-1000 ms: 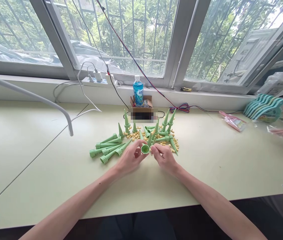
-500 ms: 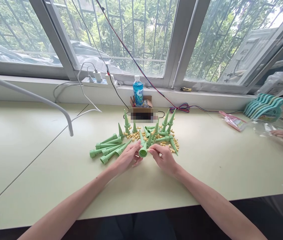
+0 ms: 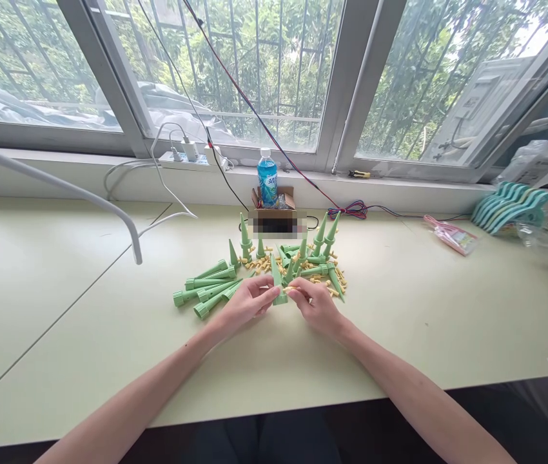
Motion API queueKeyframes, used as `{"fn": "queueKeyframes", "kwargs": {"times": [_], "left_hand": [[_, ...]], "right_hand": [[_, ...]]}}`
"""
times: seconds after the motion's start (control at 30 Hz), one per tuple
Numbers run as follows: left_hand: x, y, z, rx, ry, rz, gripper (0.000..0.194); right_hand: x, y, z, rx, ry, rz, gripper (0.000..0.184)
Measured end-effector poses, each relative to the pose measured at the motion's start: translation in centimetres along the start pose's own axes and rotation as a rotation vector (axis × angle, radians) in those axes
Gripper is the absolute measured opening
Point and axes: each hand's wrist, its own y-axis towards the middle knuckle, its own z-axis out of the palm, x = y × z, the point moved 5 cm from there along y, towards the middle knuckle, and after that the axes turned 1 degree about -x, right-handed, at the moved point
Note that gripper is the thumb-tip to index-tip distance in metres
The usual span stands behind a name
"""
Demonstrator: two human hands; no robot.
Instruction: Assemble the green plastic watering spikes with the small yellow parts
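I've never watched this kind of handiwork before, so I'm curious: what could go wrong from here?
The yellow piece is small and pinched in the right hand, so it might slip and get lost among the loose pieces.

The green spike is held by the left hand alone, so a sideways push could tilt it.

Upright spikes stand just beyond both hands; a bump might topple one.
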Motion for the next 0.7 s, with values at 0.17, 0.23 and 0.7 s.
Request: {"fn": "queueKeyframes", "kwargs": {"times": [0.17,0.23,0.7], "left_hand": [[-0.92,-0.09,0.09,-0.064,0.208,0.197,0.04],[-0.91,-0.13,0.01,-0.113,0.32,0.273,0.041],[-0.33,-0.29,-0.4,-0.212,0.24,0.221,0.042]], "right_hand": [[0.24,0.1,0.01,-0.009,0.001,0.024,0.045],[0.21,0.11,0.05,-0.005,-0.004,0.034,0.047],[0.15,0.11,-0.52,-0.147,0.019,0.066,0.044]]}}
